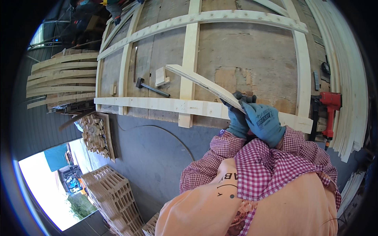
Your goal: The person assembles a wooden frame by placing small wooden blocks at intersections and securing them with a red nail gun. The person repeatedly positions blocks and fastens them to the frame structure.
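Both my hands wear blue-grey work gloves and grip the near end of a long curved wooden slat. My left hand holds it from below, and my right hand closes over it just beside. The slat rises away to the upper left, above a pale wooden frame of straight and curved battens lying on a worn plywood workbench.
A hammer and a small wood block lie on the bench inside the frame. A red nail gun hangs at the bench's right edge beside stacked curved slats. More curved boards, wood offcuts and pallets stand left.
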### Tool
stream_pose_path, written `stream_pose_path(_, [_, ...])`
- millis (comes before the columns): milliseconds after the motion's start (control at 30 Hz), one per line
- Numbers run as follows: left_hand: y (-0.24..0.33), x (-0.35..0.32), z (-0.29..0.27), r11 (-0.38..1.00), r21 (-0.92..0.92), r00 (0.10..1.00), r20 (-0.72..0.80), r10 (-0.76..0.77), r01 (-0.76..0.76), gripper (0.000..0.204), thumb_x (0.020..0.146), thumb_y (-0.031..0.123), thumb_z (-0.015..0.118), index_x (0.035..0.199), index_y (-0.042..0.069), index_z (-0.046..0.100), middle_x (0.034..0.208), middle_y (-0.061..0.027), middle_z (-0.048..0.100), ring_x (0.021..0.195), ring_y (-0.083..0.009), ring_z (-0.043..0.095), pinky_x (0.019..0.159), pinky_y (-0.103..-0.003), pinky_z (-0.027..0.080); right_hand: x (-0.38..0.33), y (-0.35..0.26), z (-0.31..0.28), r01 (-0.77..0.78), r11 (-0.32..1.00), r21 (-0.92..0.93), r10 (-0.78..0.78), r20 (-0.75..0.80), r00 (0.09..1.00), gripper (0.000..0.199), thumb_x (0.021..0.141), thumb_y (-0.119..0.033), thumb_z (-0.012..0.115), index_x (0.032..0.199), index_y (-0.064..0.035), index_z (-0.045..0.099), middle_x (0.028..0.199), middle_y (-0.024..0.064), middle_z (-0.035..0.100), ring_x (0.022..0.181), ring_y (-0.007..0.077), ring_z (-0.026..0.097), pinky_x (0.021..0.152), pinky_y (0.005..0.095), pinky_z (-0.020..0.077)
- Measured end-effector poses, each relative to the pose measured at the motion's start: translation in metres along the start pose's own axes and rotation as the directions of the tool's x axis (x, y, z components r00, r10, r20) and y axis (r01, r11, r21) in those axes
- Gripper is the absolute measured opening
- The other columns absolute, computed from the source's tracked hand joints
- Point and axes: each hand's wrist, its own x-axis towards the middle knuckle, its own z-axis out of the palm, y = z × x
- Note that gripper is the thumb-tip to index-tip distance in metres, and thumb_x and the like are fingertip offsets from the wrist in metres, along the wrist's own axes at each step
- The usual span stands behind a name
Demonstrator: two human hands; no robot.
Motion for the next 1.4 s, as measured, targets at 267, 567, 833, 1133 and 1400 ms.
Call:
stream_pose_path(267, [-0.003, 0.004, 0.001, 0.995, 0.100, 0.991, -0.131, 0.034, -0.020, 0.055, 0.091, 0.062, 0.048, 0.100, 0.008, 0.052, 0.089, -0.0132, 0.062, 0.087, -0.0275, 0.061, 0.097, -0.048, 0.048, 0.005, 0.015, 0.005, 0.003, 0.992, 0.123, -0.002, -0.013, 1.000, 0.041, 0.088, -0.027, 0.059, 0.125, -0.0106, 0.057, 0.092, 0.0097, 0.067, 0.074, 0.0254, 0.066, 0.065, 0.0370, 0.0520])
stream_pose_path(567, [0.002, -0.001, 0.001, 0.970, 0.234, 0.991, -0.092, 0.095, -0.072, 0.056, 0.093, 0.054, 0.052, 0.123, 0.006, 0.051, 0.103, -0.0086, 0.061, 0.094, -0.0202, 0.059, 0.083, -0.033, 0.050, 0.032, 0.037, 0.006, -0.141, 0.894, 0.426, 0.117, 0.083, 0.990, 0.038, 0.086, -0.026, 0.063, 0.119, -0.0085, 0.059, 0.083, 0.0221, 0.065, 0.076, 0.0371, 0.065, 0.065, 0.0442, 0.0506])
stream_pose_path(833, [0.033, -0.023, -0.059, 0.903, 0.360, 0.896, -0.282, 0.344, -0.233, 0.037, 0.088, 0.017, 0.070, 0.119, 0.002, 0.057, 0.106, -0.0070, 0.066, 0.091, -0.0193, 0.063, 0.079, -0.032, 0.053, 0.042, 0.024, 0.059, -0.187, 0.931, 0.315, 0.059, 0.375, 0.925, 0.040, 0.087, -0.031, 0.063, 0.120, -0.0101, 0.059, 0.093, 0.0209, 0.066, 0.081, 0.0400, 0.065, 0.071, 0.0462, 0.0505])
stream_pose_path(1133, [0.072, -0.035, -0.099, 0.896, 0.406, 0.683, -0.604, 0.410, -0.179, 0.034, 0.086, 0.019, 0.074, 0.113, 0.001, 0.063, 0.097, -0.0063, 0.070, 0.082, -0.0174, 0.064, 0.073, -0.030, 0.052, 0.075, -0.021, 0.121, -0.163, 0.963, 0.213, -0.002, 0.613, 0.790, 0.048, 0.086, -0.038, 0.064, 0.127, -0.0147, 0.058, 0.111, 0.0155, 0.066, 0.097, 0.0327, 0.064, 0.084, 0.0421, 0.0493])
stream_pose_path(1400, [0.127, -0.023, -0.147, 0.126, 0.988, 0.445, -0.075, 0.892, -0.086, 0.076, 0.076, 0.030, 0.079, 0.137, 0.002, 0.043, 0.139, -0.0150, 0.046, 0.125, -0.0300, 0.044, 0.103, -0.043, 0.037, 0.106, -0.024, 0.136, -0.092, 0.989, 0.118, -0.011, 0.667, 0.745, 0.043, 0.085, -0.033, 0.065, 0.124, -0.0155, 0.059, 0.103, 0.0175, 0.067, 0.091, 0.0352, 0.065, 0.079, 0.0426, 0.0504])
